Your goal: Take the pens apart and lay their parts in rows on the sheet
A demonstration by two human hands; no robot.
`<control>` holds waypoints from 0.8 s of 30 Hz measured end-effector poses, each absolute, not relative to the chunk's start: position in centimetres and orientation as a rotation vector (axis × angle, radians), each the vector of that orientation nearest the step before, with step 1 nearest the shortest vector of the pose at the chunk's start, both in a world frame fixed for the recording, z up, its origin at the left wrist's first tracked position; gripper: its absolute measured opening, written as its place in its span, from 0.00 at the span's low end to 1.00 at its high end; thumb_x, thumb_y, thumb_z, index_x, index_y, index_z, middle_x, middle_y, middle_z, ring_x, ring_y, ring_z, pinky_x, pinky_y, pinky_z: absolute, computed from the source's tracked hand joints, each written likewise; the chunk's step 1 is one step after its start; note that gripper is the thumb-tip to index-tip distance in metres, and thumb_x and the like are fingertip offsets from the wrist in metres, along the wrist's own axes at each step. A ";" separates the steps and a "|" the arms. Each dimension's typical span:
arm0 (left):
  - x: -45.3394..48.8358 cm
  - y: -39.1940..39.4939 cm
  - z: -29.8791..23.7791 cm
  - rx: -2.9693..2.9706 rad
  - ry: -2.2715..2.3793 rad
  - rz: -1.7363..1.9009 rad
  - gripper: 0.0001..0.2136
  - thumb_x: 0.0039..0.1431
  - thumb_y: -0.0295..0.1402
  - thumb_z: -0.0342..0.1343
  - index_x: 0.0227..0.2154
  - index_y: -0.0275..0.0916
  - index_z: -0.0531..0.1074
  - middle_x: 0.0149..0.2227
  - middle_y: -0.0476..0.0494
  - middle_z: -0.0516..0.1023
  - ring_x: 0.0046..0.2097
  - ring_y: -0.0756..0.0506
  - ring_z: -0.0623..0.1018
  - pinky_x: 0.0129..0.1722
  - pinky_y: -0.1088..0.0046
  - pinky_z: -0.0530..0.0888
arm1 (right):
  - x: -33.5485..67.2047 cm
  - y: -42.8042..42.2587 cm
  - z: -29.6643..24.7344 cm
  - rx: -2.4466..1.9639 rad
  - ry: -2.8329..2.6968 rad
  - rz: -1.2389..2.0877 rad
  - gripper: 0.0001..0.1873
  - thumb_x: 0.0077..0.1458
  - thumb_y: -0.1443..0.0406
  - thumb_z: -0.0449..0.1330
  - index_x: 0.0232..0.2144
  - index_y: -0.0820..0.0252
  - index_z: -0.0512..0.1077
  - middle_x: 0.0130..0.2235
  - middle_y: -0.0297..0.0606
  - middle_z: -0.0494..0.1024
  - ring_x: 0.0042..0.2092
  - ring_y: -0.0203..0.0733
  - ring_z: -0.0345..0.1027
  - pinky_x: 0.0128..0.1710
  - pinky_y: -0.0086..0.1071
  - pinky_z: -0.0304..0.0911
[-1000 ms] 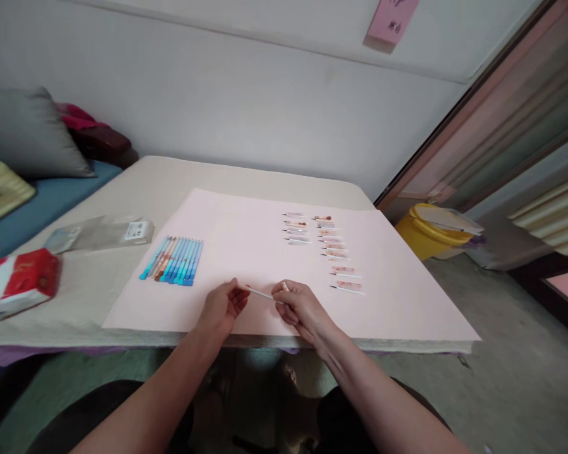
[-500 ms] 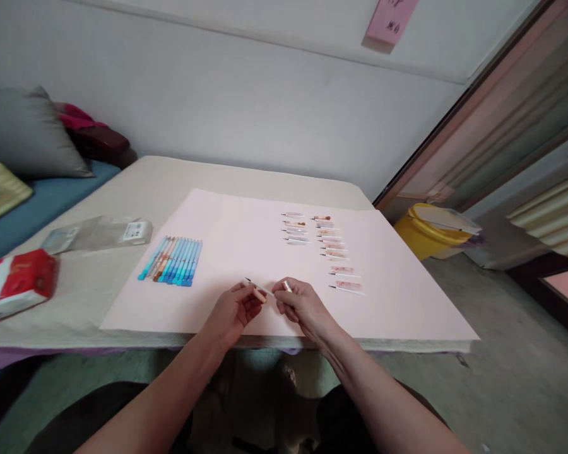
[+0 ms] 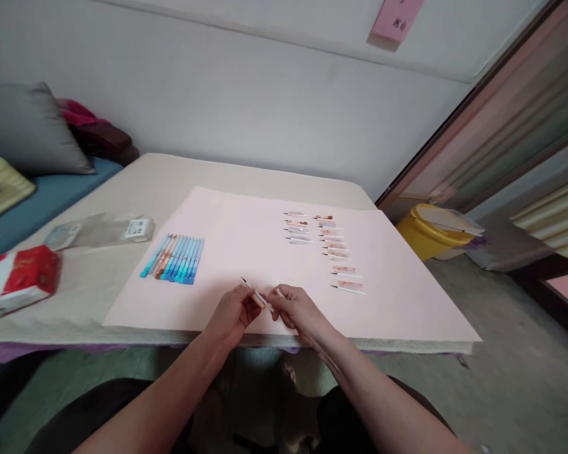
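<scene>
Above the near part of the sheet [image 3: 246, 233], the refill [image 3: 247, 283], now free, has come alongside the tube [image 3: 260, 300] pinched in your left hand [image 3: 233, 314], your right hand [image 3: 297, 308] curled round a pale piece [image 3: 279, 292].

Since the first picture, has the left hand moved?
Yes: the left hand has shifted slightly right, farther from the mostly blue row of pens on the pink sheet.

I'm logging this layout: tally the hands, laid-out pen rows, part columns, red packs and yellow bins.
Hands: 2 (left hand, right hand)
Pen row: 1
Part columns: 2
Red pack: 1
Yellow bin: 1
Total: 7
</scene>
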State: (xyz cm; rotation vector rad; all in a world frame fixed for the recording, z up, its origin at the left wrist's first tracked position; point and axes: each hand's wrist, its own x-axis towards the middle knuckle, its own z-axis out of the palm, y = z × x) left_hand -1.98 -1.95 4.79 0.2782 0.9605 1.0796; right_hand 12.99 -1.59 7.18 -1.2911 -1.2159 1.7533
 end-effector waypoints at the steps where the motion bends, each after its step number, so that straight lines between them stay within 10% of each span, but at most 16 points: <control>1: -2.0 -1.9 4.8 0.272 0.975 1.083 0.02 0.49 0.27 0.54 0.24 0.33 0.68 0.26 0.41 0.76 0.26 0.51 0.74 0.25 0.78 0.72 | 13.1 -1.5 6.8 -1.288 -1.170 1.750 0.12 0.50 0.58 0.56 0.26 0.63 0.68 0.18 0.30 0.68 0.13 0.24 0.45 0.12 0.23 0.35; 13: -1.0 -2.2 3.3 0.343 1.058 0.976 0.03 0.47 0.28 0.56 0.26 0.35 0.67 0.24 0.45 0.74 0.24 0.51 0.74 0.25 0.77 0.71 | 13.4 0.5 4.4 -1.295 -0.535 2.056 0.09 0.47 0.67 0.57 0.34 0.64 0.69 0.25 0.35 0.71 0.24 0.31 0.65 0.23 0.24 0.58; 24: -0.9 -2.2 2.4 0.368 1.039 0.981 0.07 0.46 0.30 0.59 0.29 0.35 0.70 0.28 0.44 0.75 0.29 0.50 0.75 0.30 0.75 0.72 | 10.9 0.4 2.7 -1.297 -0.908 1.860 0.11 0.37 0.69 0.58 0.30 0.64 0.72 0.22 0.30 0.69 0.22 0.29 0.59 0.23 0.24 0.52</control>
